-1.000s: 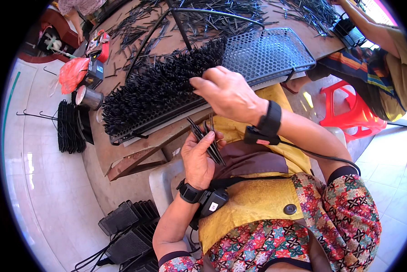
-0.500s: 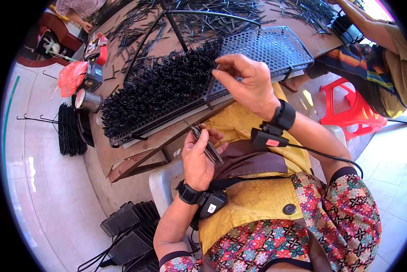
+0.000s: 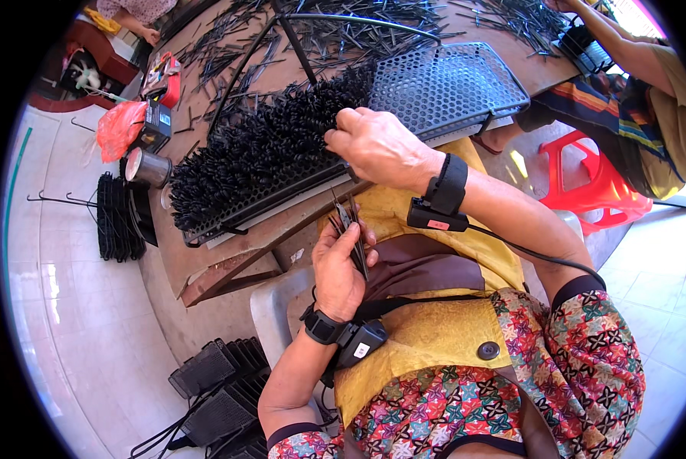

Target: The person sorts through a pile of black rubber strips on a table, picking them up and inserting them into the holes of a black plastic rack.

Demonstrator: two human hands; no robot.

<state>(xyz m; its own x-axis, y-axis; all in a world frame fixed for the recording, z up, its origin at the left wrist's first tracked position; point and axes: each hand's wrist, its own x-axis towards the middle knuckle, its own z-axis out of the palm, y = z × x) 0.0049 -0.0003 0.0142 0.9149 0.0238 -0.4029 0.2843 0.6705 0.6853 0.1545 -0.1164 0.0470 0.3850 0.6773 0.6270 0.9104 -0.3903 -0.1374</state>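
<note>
My left hand (image 3: 337, 279) is closed around a small bundle of thin dark strips (image 3: 353, 243), which point up and away from the palm, just off the table's near edge. My right hand (image 3: 385, 149) is over the near edge of a perforated dark metal rack (image 3: 446, 80), with thumb and fingers pinched together. Whatever sits in that pinch is hidden. Beside those fingers is a dense mass of looped black strips (image 3: 263, 145), which covers the rack's left and middle part. The rack's right end shows its bare holed surface.
Loose dark strips (image 3: 358, 42) lie across the brown table (image 3: 198, 264). A metal can (image 3: 149, 168), a red plastic bag (image 3: 121, 121) and a black box (image 3: 156, 126) stand at its left. Stacked black racks (image 3: 221, 417) lie lower left. A co-worker sits near a red stool (image 3: 588, 180).
My right hand has moved left and slightly down along the rack, its fingers now more closed. My left hand has shifted slightly, and the strips in it point more upright.
</note>
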